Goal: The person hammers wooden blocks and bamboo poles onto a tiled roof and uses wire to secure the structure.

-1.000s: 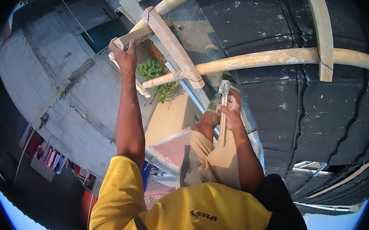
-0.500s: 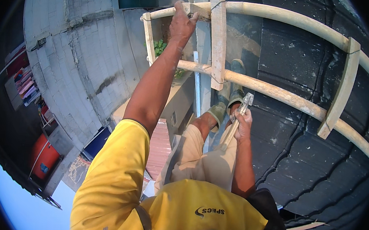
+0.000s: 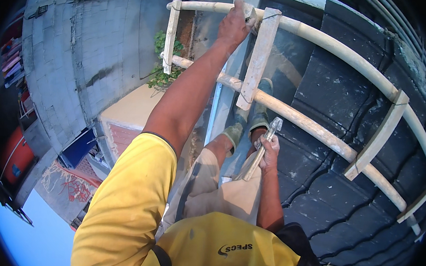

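Bamboo ladder [image 3: 317, 131]: sloping down rightward in view now
Far rung [image 3: 418, 204]: apparently come into view
Hammer-like tool [image 3: 255, 162]: leaning right, formerly upright

The ladder [image 3: 298, 117] spans upper left to lower right, its right part over the roof [image 3: 334, 89]. Behind its left end grows the plant [image 3: 166, 44]; lower, near centre, the hammer [image 3: 256, 160].

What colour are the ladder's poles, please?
The poles are pale tan, seen best in the head view.
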Tool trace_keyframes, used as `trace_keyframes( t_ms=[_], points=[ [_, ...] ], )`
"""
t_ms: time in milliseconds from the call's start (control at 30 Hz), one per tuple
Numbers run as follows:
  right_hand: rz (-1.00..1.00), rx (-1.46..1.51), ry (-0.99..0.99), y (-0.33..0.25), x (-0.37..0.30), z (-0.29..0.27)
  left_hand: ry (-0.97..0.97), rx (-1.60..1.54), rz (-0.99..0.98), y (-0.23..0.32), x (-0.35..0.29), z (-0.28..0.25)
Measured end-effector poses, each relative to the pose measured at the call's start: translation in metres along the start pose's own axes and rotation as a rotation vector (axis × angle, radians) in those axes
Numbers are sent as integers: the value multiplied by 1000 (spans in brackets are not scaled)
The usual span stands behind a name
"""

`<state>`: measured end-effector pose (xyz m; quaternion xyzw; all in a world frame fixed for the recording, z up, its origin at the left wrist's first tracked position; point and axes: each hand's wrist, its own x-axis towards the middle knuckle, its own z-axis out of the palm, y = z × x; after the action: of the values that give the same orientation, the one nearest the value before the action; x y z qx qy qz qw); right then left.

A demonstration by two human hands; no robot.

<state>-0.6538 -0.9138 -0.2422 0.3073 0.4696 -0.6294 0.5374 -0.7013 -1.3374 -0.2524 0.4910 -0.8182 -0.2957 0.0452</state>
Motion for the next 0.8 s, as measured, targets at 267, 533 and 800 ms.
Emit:
trace_keyframes(
  t_ms=[267, 533, 800],
  points=[
    [10, -23, -14, 9, 5, -4, 51, -65, 86, -7, 5, 7],
    [9, 8, 10, 12, 2, 1, 48, -5, 67, -8, 2, 5],
    [10, -16, 1, 13, 2, 2, -227, -101, 158, -28, 12, -19]
  ],
)
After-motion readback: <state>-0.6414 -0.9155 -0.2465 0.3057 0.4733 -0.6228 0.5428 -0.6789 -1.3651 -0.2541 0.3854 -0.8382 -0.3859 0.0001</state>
